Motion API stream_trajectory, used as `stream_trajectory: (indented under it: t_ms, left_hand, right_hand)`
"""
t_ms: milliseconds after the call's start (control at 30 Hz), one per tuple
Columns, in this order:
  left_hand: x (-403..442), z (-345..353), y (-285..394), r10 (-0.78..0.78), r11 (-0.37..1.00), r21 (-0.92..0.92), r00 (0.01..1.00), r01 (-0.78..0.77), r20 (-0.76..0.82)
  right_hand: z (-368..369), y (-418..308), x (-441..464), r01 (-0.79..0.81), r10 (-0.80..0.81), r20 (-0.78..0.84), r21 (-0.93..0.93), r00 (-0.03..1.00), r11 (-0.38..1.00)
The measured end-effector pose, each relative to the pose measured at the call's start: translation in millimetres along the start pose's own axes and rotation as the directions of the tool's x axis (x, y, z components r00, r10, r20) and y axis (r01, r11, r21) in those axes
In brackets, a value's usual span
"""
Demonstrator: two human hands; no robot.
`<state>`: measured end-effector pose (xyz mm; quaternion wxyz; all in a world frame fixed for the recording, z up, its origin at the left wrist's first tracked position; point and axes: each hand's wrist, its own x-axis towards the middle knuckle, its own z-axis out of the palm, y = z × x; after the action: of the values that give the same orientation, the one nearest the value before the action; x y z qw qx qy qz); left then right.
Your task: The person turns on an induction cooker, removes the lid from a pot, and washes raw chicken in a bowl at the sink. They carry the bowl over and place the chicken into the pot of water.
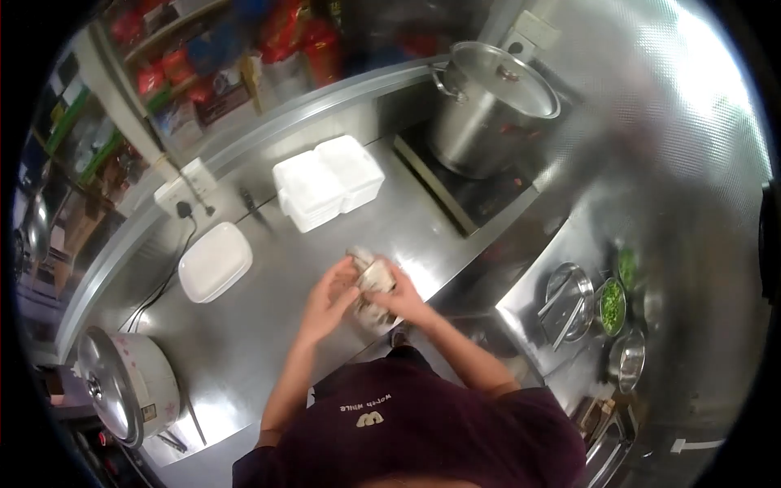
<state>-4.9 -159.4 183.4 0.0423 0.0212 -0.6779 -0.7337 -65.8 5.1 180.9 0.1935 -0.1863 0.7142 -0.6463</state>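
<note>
A crumpled, greyish-white cloth (377, 278) is bunched up between my two hands, above the front edge of the steel counter (268, 325). My left hand (332, 294) holds it from the left, with the thumb pressed against it. On the other side, the fingers of my right hand (396, 294) grip its right part. The lower end of the cloth hangs below my fingers. Beyond my hands stand stacked white foam boxes (329, 180), and a white lidded tub (215, 262) lies to the left.
A large lidded steel pot (492, 106) stands on a black cooktop (455, 183) at the back right. At front left is a rice cooker (130, 386). To the right are a steel bowl with utensils (568, 301) and a bowl of chopped greens (612, 306). A power cable (167, 281) trails along the left wall.
</note>
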Motion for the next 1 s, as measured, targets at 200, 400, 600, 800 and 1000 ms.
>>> stream_trajectory:
  t_ms: [200,400,600,800,1000]
  left_hand:
    - [59.3,64.3,7.5,0.033,0.981,0.192,0.984,0.001,-0.176]
    - [67.6,100.9,7.4,-0.073,0.977,0.170,0.952,0.128,-0.297]
    - [37.9,92.0,-12.9,-0.043,0.961,0.211,0.849,0.179,-0.527]
    - [17.1,83.5,-22.3,-0.064,0.953,0.209,0.818,0.221,-0.572]
    - [24.5,98.7,9.2,0.022,0.867,0.395,0.767,0.305,-0.641]
  right_hand:
    - [-257.3,-171.7,76.9,0.493,-0.532,-0.368,-0.200,0.763,0.847]
    - [-424.6,-202.3,243.2,0.267,-0.591,-0.141,-0.793,0.794,0.548]
    - [-434.7,-173.5,335.1,0.008,-0.054,-0.011,-0.944,0.999,0.330]
    - [-414.6,-180.1,346.0,-0.092,0.012,-0.093,-0.943,0.996,0.319]
    - [-419.1,-190.4,348.4,-0.010,0.195,0.042,-0.965,0.980,0.262]
